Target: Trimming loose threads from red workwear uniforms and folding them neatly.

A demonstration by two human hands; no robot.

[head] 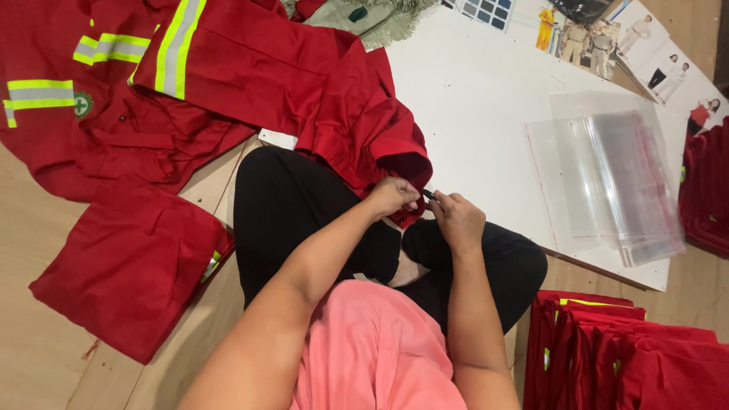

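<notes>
1. My left hand (392, 196) is closed in a pinch on the edge of the red garment (357, 121), holding a fold of cloth just above my lap.

2. My right hand (458, 220) is curled shut around a small dark tool (430, 194). Only its tip shows between the two hands, so I cannot tell what kind of tool it is.

3. The tool tip sits at about 9 o'clock from my right hand, touching or nearly touching the pinched fold. The hands are just beside each other.

4. The garment runs from the pinch toward 11 o'clock, up across my knee and onto the white board (486, 99), with reflective yellow-and-grey stripes (178, 45) at its far end.

5. Risk, as I judge it: the tip works very close to my left fingertips, so a slip could nick them or catch the cloth in the wrong spot. The weight of the garment trailing away could also drag the fold out of the pinch.

6. Farther out: a folded red piece (129, 266) lies on the floor at 8 o'clock, clear plastic bags (607, 182) on the board at 2 o'clock, and a stack of folded red garments (630, 357) at 4 o'clock.
</notes>
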